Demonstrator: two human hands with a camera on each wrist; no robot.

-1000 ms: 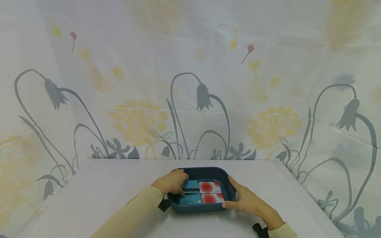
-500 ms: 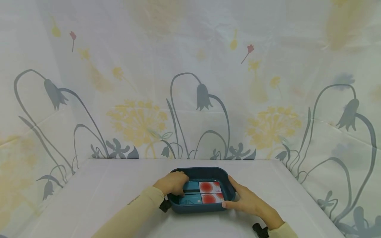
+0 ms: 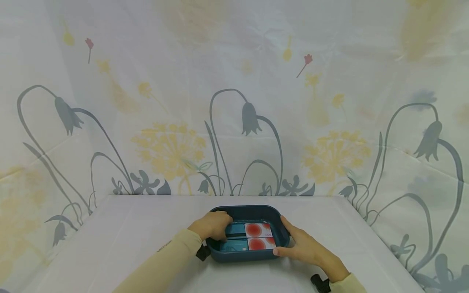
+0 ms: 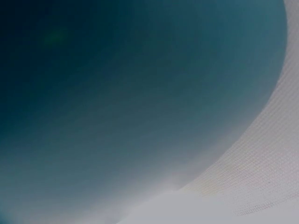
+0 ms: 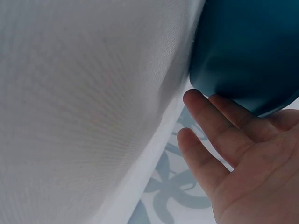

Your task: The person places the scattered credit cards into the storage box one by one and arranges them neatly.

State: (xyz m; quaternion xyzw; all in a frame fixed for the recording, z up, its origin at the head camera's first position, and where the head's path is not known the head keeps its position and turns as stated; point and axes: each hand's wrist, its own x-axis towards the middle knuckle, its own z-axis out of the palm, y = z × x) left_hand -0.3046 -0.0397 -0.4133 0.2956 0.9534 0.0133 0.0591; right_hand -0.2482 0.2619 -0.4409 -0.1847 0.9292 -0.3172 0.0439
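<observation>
A dark teal tray with raised sides stands on the table. Inside lie two teal bank cards, the far card with a black stripe and the near card, flat beside two white cards printed with red circles. My left hand reaches over the left rim, thumb and fingers at the teal cards' left ends; I cannot tell whether it pinches one. My right hand holds the tray's right end between thumb and index finger. In the right wrist view, the other fingers extend near the tray wall.
The white table runs back to a wall cloth printed with grey and yellow flowers. Dark wrist straps show by the left wrist and the right wrist. Teal tray wall fills most of the left wrist view.
Since a second ago, my left fingers have shifted slightly toward me and the far teal card's edge has moved a little with them. Over the last half second nothing visibly moves.
</observation>
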